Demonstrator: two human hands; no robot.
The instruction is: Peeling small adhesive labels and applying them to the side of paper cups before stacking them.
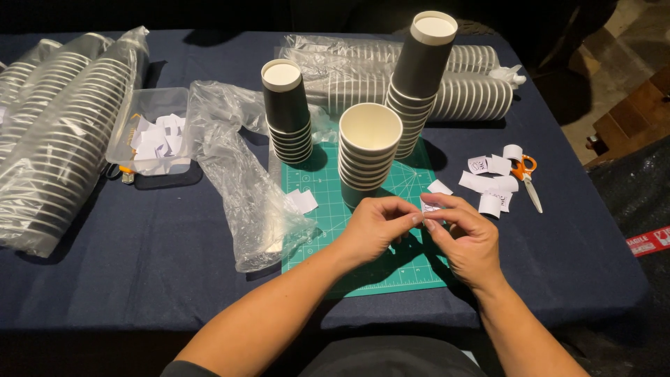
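Observation:
My left hand [375, 227] and my right hand [469, 237] meet over the green cutting mat [391, 265], fingertips pinching a small white paper sticker [430, 208] between them. Just beyond my hands stands a stack of upright cups with white insides [368, 150]. Two stacks of upside-down black cups stand behind it, a short one [286, 112] on the left and a taller leaning one [419, 80] on the right.
Loose white stickers [488, 185] and orange-handled scissors [525, 174] lie to the right. A clear tub of paper bits [150, 136] and an empty plastic sleeve [244, 188] lie to the left. Bagged sleeves of cups lie at far left [63, 139] and at the back [460, 87].

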